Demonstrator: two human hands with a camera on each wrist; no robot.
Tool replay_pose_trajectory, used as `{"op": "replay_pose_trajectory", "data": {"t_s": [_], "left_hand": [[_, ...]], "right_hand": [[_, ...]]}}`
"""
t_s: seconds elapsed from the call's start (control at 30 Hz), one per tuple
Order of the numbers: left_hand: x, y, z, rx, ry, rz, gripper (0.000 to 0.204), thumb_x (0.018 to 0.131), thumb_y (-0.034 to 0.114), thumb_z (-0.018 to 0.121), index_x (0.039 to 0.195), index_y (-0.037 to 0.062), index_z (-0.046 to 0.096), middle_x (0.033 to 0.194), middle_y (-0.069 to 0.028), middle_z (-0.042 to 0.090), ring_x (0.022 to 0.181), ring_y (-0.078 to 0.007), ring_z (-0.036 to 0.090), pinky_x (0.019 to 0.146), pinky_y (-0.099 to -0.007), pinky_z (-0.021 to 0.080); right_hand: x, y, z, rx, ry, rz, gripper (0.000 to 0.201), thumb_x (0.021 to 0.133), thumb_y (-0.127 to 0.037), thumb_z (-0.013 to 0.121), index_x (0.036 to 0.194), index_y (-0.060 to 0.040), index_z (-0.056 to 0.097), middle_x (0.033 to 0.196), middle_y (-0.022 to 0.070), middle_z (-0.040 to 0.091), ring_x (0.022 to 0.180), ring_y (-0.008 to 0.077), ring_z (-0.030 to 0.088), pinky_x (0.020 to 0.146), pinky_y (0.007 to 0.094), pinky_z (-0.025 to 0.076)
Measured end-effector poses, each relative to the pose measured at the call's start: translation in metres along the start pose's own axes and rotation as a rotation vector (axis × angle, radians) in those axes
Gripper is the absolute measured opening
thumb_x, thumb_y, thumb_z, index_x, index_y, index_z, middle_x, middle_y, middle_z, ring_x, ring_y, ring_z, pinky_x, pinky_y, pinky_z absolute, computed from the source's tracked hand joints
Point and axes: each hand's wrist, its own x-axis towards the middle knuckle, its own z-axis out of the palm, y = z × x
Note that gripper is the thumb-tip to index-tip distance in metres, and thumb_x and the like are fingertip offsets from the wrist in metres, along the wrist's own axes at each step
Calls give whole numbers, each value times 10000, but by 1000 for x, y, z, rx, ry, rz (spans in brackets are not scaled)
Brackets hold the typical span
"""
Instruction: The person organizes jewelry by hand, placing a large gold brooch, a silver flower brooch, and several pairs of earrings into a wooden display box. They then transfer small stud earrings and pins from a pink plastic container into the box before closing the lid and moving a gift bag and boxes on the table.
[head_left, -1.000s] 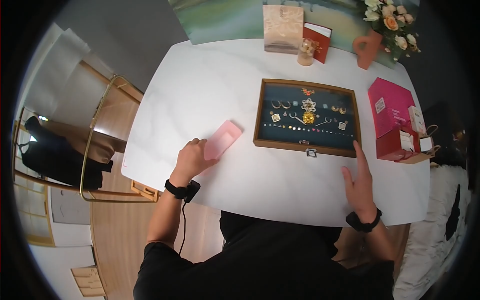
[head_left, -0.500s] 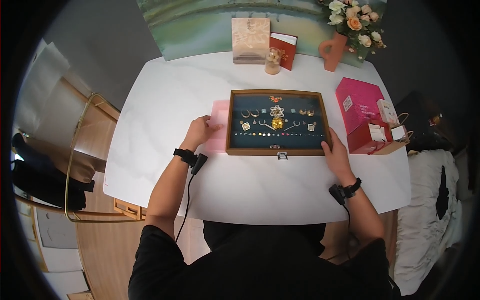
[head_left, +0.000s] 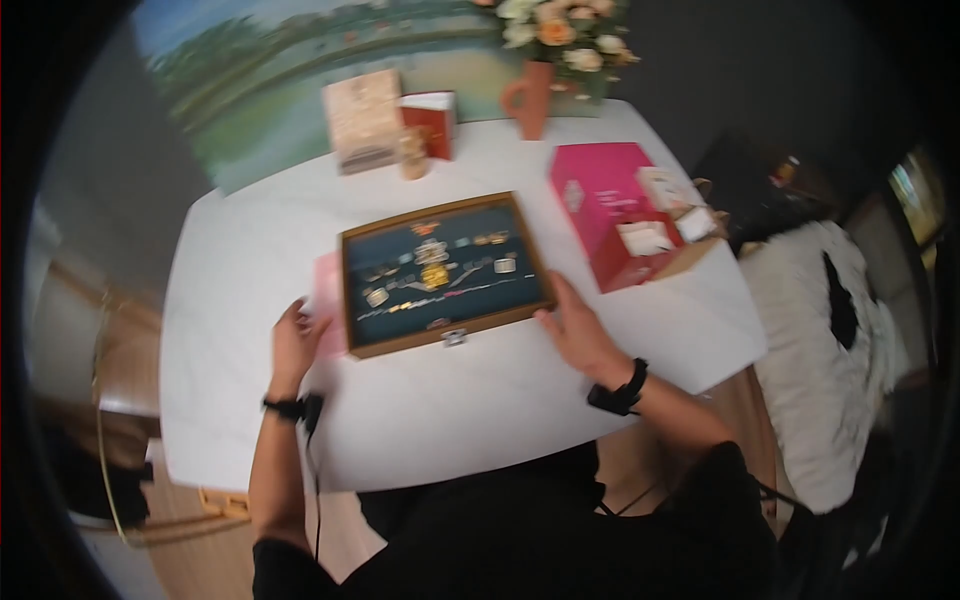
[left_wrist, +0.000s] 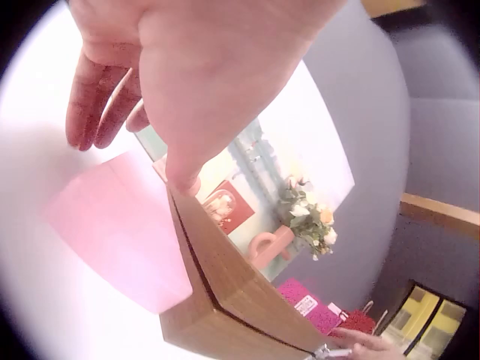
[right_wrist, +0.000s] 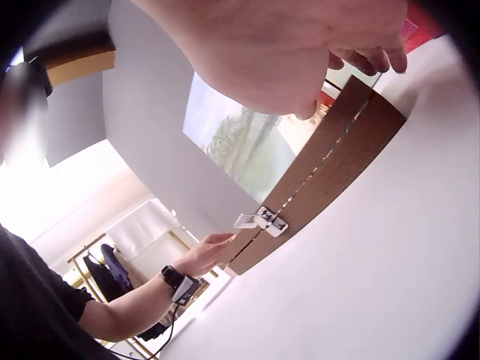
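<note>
A wooden jewelry case with a dark, glass-topped interior lies on the white table. Earrings, brooches and a row of small studs show inside. Its metal latch is on the front side. A flat pink rectangular box sits along the case's left side, partly hidden by it in the head view. My left hand is beside the pink box with fingers loosely bent, holding nothing; its thumb overlaps the case's corner in the left wrist view. My right hand is at the case's right front corner, fingers extended along that side.
A magenta box and a red gift bag with white packets stand to the right. Along the back are a beige box, a red booklet, a small glass jar and a vase of flowers before a landscape painting.
My left hand brought the pink box rightward against the case's left side, then let go of it. My right hand came to the case's right side. The head view has turned right.
</note>
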Motion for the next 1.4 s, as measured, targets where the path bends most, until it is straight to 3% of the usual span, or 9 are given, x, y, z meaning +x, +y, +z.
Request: {"op": "replay_pose_trajectory", "data": {"t_s": [0.1,0.2,0.33,0.43,0.53,0.9,1.17,1.27,1.4], "left_hand": [[-50,40,-24,26,94,208,512,974,178,877,1398,-54,708,1295,-206,763,1181,-356,748,1018,-448,607],[-91,59,-38,87,171,280,357,978,45,819,1312,-54,738,1285,-212,753,1202,-388,733,1060,-449,578],[-109,78,-36,50,147,324,365,962,18,825,1311,-43,738,1279,-201,749,1173,-382,734,1043,-445,585],[-101,96,-27,43,105,400,390,954,6,828,1330,-32,732,1284,-197,747,1170,-377,734,1035,-442,588],[-94,129,-18,-6,66,452,442,920,11,858,1342,-22,730,1278,-203,744,1167,-380,730,1030,-441,589],[-61,264,79,-85,-368,838,742,851,214,963,1462,-39,627,1348,-253,709,1187,-447,714,1040,-478,592],[-3,372,213,-272,-584,516,1288,782,377,1033,1693,-119,270,1600,-377,530,1514,-475,552,1227,-476,503],[13,379,241,-449,-746,387,1665,683,409,1093,1735,-105,-90,1775,-359,294,1693,-462,256,1378,-461,267],[12,371,266,-490,-737,449,1670,634,303,1106,1726,-118,-84,1728,-324,347,1619,-407,410,1351,-449,347]], "right_hand": [[-31,-15,-44,43,99,-11,519,1096,-180,700,1549,31,557,1489,313,654,1371,501,637,1191,488,506],[-61,8,-89,-17,492,-136,224,1079,-75,673,1269,21,743,1257,191,769,1145,320,736,1055,417,569],[-43,119,-165,262,929,187,437,1122,-246,710,1494,-30,635,1347,105,736,1223,240,688,1082,388,536],[-27,197,-218,501,886,488,739,1119,-548,674,1653,-68,500,1523,148,647,1398,288,606,1188,429,467],[-7,234,-239,896,536,719,1101,1015,-891,513,1764,-104,334,1751,202,438,1636,362,385,1345,488,279],[30,265,-194,1179,419,457,796,1169,-691,408,1708,-106,443,1726,77,506,1584,258,459,1330,457,320],[62,268,-232,1296,146,568,984,1077,-836,439,1702,-76,458,1728,120,509,1573,315,488,1318,498,357],[75,271,-235,1336,25,554,1014,1065,-860,418,1704,-74,461,1736,126,502,1570,318,495,1322,508,356],[83,260,-235,1355,17,658,985,1070,-841,437,1670,-63,506,1648,144,587,1503,310,568,1293,503,412]]}}
